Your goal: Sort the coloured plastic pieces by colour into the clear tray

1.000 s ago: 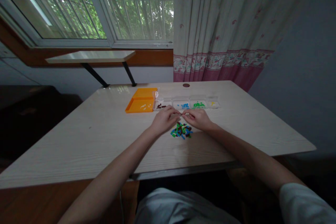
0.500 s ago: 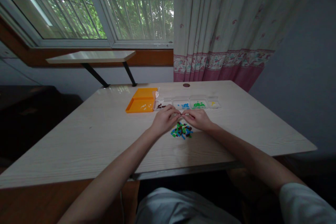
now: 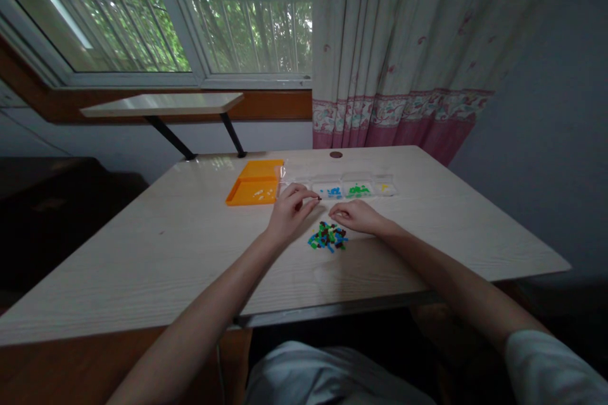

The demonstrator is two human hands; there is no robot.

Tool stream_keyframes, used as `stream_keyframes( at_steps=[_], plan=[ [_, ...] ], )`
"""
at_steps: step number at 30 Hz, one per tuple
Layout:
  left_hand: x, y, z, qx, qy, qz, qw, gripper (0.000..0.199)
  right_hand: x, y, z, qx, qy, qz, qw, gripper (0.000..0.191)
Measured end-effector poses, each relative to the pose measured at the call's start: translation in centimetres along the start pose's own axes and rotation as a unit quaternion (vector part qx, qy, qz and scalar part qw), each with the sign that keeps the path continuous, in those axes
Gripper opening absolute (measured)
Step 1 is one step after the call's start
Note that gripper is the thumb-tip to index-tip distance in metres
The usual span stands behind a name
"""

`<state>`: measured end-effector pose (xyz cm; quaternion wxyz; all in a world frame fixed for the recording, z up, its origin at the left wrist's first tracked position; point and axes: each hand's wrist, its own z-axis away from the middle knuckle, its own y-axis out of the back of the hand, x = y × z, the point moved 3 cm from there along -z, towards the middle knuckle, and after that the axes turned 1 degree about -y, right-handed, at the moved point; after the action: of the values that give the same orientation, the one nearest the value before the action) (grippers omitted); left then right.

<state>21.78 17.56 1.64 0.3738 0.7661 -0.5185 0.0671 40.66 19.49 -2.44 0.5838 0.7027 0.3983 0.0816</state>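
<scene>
My left hand (image 3: 293,207) is pinched on a tiny dark brown piece (image 3: 319,199), in front of the clear compartment tray (image 3: 392,181). My right hand (image 3: 357,216) hovers just right of it, fingers curled together; whether anything is between them I cannot make out. Nearer to me lies a mixed pile of small blue, green, brown and yellow pieces (image 3: 327,236). Blue pieces (image 3: 334,192), green pieces (image 3: 358,190) and a few yellow pieces (image 3: 384,187) sit in separate compartments. My left hand hides the tray's left compartment.
An orange open case (image 3: 247,193) with small white pieces in it stands left of the tray. Farther back, a raised shelf (image 3: 164,101) on black legs overhangs the back left of the wooden table (image 3: 190,253). A curtain (image 3: 394,76) hangs behind.
The hands, fingertips together before, are now apart. My left hand has shifted slightly left with the brown piece at its fingertips; my right has stayed close to its place.
</scene>
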Motion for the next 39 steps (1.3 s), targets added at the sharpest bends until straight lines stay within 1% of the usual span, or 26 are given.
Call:
stream_keyframes(
  at_steps=[3, 6, 12, 14, 16, 18, 20, 23, 26, 29, 31, 33, 35, 37, 39],
  plan=[
    [0.2, 0.2, 0.0, 0.022, 0.005, -0.001, 1.000, 0.016, -0.1, 0.0, 0.0, -0.017, 0.002, -0.006, 1.000, 0.021],
    [0.2, 0.2, 0.0, 0.032, 0.011, -0.004, 0.999, 0.017, -0.2, 0.1, 0.0, -0.025, -0.004, -0.007, 1.000, 0.020],
    [-0.5, -0.1, -0.1, 0.018, 0.032, 0.012, 0.999, 0.017, -0.3, 0.1, 0.0, -0.032, -0.014, -0.006, 0.999, 0.018],
    [-1.2, -0.1, -0.1, 0.021, 0.052, -0.008, 0.998, 0.016, -0.3, 0.0, 0.0, -0.036, -0.017, -0.006, 0.999, 0.017],
    [-2.2, 0.3, -0.2, 0.044, 0.088, -0.053, 0.994, 0.016, -0.4, 0.0, 0.0, -0.035, -0.015, -0.005, 0.999, 0.016],
    [-3.4, 0.8, -0.1, 0.072, 0.134, -0.108, 0.982, 0.016, -0.5, 0.1, 0.0, -0.033, -0.010, -0.004, 0.999, 0.016],
    [-4.6, 1.3, 0.0, 0.086, 0.176, -0.158, 0.968, 0.017, -0.5, 0.1, 0.0, -0.030, -0.004, 0.000, 1.000, 0.016],
    [-6.0, 1.6, 0.2, 0.079, 0.216, -0.204, 0.952, 0.016, -0.2, -0.1, 0.1, -0.023, 0.002, 0.004, 1.000, 0.017],
    [-6.7, 1.7, 0.3, 0.072, 0.230, -0.217, 0.946, 0.017, 0.1, -0.3, 0.1, -0.013, 0.010, -0.005, 1.000, 0.018],
    [-6.8, 1.7, 0.2, 0.074, 0.212, -0.209, 0.952, 0.021, 0.1, -0.3, 0.1, -0.001, 0.012, -0.020, 1.000, 0.019],
    [-6.4, 1.3, 0.1, 0.056, 0.180, -0.181, 0.965, 0.022, 0.0, -0.1, 0.0, 0.010, 0.001, -0.025, 1.000, 0.020],
    [-5.5, 0.6, 0.0, 0.009, 0.133, -0.136, 0.982, 0.020, -0.3, 0.2, 0.0, 0.026, -0.011, -0.027, 0.999, 0.020],
    [-4.3, -0.5, 0.2, -0.052, 0.082, -0.094, 0.991, 0.018, -0.6, 0.5, -0.1, 0.045, -0.014, -0.030, 0.998, 0.020],
    [-3.0, -1.5, 0.4, -0.105, 0.043, -0.068, 0.991, 0.017, -1.0, 0.8, 0.0, 0.062, -0.010, -0.033, 0.997, 0.020],
    [-1.9, -2.2, 0.6, -0.129, 0.022, -0.056, 0.990, 0.015, -1.3, 0.9, 0.0, 0.076, -0.003, -0.035, 0.996, 0.021]
  ],
)
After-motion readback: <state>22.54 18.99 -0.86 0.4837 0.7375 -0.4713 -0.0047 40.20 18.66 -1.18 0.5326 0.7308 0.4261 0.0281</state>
